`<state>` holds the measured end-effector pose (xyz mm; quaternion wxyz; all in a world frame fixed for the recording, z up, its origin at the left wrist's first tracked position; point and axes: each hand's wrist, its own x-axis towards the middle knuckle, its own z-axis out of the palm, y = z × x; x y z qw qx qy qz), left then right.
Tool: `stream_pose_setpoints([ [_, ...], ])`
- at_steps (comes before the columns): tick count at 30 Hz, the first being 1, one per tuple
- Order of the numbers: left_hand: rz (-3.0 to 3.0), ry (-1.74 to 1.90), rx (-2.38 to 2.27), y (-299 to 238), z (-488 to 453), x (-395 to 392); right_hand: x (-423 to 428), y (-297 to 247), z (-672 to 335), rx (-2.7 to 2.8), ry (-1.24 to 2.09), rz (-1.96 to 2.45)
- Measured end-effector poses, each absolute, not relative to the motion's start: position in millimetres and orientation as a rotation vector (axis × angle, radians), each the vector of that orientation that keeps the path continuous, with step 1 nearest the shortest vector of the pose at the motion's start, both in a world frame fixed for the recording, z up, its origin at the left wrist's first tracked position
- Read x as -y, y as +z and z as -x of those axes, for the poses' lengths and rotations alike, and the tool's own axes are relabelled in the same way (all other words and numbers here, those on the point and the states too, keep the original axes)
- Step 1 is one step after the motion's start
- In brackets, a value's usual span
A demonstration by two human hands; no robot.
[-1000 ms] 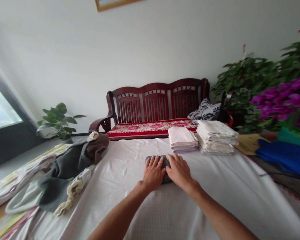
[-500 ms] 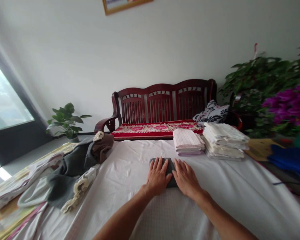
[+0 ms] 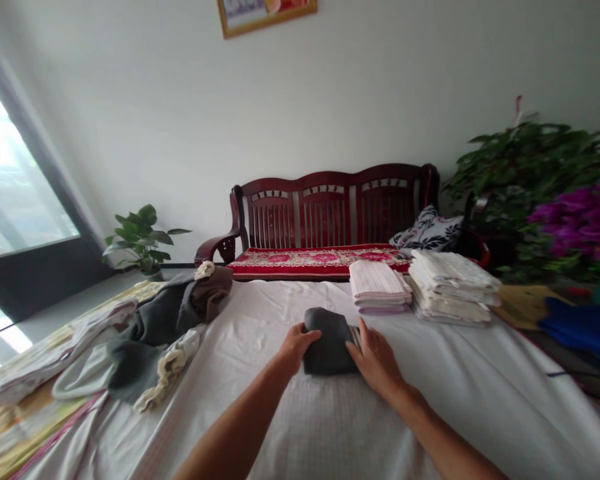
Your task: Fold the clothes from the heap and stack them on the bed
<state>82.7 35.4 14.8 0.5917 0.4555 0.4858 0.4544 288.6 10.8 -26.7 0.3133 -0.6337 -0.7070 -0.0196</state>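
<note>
A folded dark grey cloth (image 3: 329, 340) lies in the middle of the white sheet (image 3: 260, 373) that covers the table. My left hand (image 3: 295, 347) grips its left edge with the fingers curled around it. My right hand (image 3: 377, 360) holds its right edge, fingers tucked along the side. The cloth looks slightly raised between the two hands.
Two stacks of folded pale cloths (image 3: 380, 287) (image 3: 453, 287) sit just beyond. A heap of unfolded grey, brown and cream garments (image 3: 150, 333) lies to the left. A dark wooden bench (image 3: 330, 220) stands behind, plants (image 3: 555, 200) at right, a blue cloth (image 3: 580, 327) at the right edge.
Both hands went from lying flat on top of the grey cloth to gripping its left and right sides. The cloth now shows between them. The view drifted slightly left.
</note>
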Motion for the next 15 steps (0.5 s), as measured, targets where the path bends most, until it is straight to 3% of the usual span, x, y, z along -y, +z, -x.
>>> stream_pose_setpoints([
  [11, -1.025, 1.238, -0.761, 34, -81, -6, -11, 0, -298, 1.225, 1.095, 1.183],
  [15, -0.985, 1.246, -0.769, 38, -80, -4, -1, 17, -292, 1.085, 1.285, 1.105],
])
